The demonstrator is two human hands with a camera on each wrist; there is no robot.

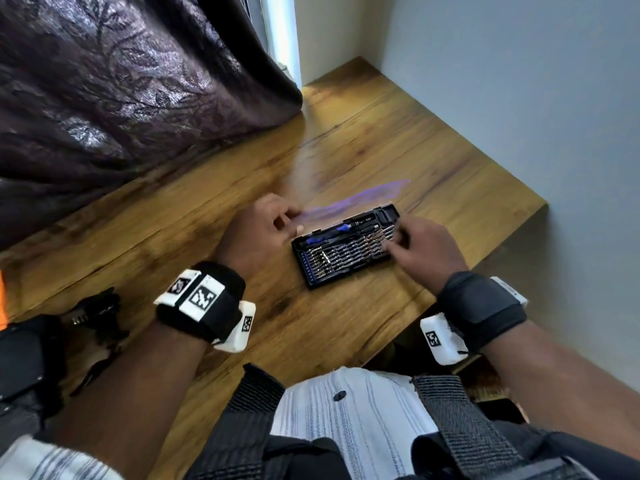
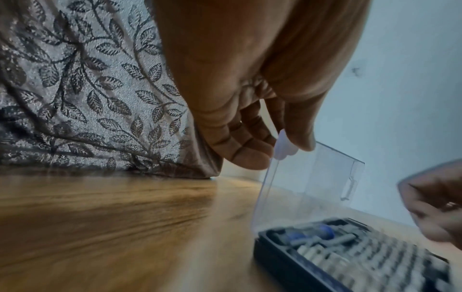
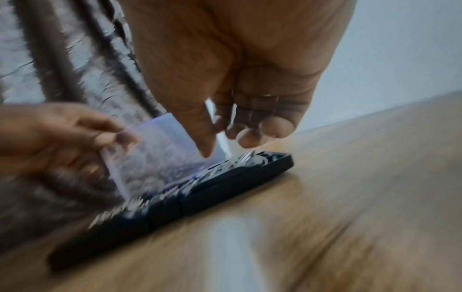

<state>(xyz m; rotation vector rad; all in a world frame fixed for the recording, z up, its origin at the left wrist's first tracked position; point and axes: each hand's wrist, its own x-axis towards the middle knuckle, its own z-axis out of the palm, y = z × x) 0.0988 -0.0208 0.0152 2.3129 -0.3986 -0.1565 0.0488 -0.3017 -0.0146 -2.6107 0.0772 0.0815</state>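
As the left hand (image 1: 266, 225) pinches the clear plastic lid (image 2: 307, 181), the right hand (image 1: 426, 247) hovers, empty and loosely curled, at the black rectangular case's (image 1: 346, 274) three o'clock.

Head view: set on your head, faces down and forward over the table (image 1: 329, 323); case (image 1: 346, 273) at middle range, 12 o'clock.
Left wrist view: low, close, looks along your left hand (image 2: 250, 79) toward 1 o'clock.
Right wrist view: low, close, along your right hand (image 3: 237, 59) toward 11 o'clock.
Shared by all: case, lid (image 2: 307, 187), table.

No legible text, numbers; only black-white code markers (image 1: 202, 296) on wristbands (image 1: 227, 289).
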